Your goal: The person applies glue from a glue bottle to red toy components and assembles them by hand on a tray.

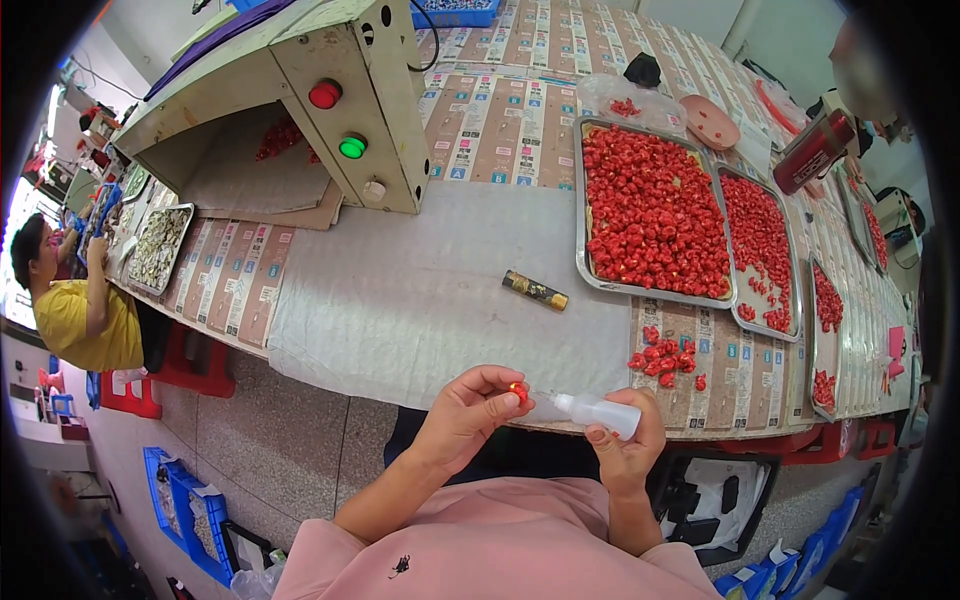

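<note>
Over the near edge of the table, my left hand (462, 420) pinches a small red piece with a gold patch (519, 391) between thumb and fingers. My right hand (634, 448) is closed round a translucent white squeeze bottle (604, 416), tilted on its side. Its thin needle tip points left at the red piece; whether the two touch is too small to tell. Several loose red pieces (664, 357) lie on the table beyond my right hand. A black and gold cylinder (535, 290) rests on the pale sheet (400, 300) in front of me.
A metal tray (655, 210) heaped with red pieces stands at right, beside another tray (765, 255) of them. A cream machine with red and green buttons (375, 110) stands at the back left. Far left sits a person in yellow (95, 320). A dark red flask (815, 150) is at far right.
</note>
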A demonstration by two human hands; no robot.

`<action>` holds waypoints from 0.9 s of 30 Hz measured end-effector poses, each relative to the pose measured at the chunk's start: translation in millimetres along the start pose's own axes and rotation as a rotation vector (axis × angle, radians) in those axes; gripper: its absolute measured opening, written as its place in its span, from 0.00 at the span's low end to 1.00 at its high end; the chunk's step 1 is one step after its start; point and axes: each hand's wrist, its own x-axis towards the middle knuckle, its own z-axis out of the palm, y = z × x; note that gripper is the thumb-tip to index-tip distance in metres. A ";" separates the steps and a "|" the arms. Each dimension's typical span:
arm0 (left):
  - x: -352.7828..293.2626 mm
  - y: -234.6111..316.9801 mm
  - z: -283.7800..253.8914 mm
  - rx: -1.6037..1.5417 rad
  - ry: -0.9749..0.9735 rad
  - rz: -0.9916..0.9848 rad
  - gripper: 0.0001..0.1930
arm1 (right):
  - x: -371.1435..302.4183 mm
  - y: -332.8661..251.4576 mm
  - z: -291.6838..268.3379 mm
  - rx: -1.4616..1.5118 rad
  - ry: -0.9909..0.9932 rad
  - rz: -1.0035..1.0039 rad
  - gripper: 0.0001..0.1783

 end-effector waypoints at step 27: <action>-2.1 3.8 0.1 0.024 0.004 -0.050 0.12 | -1.9 1.5 -0.7 0.074 0.001 0.147 0.29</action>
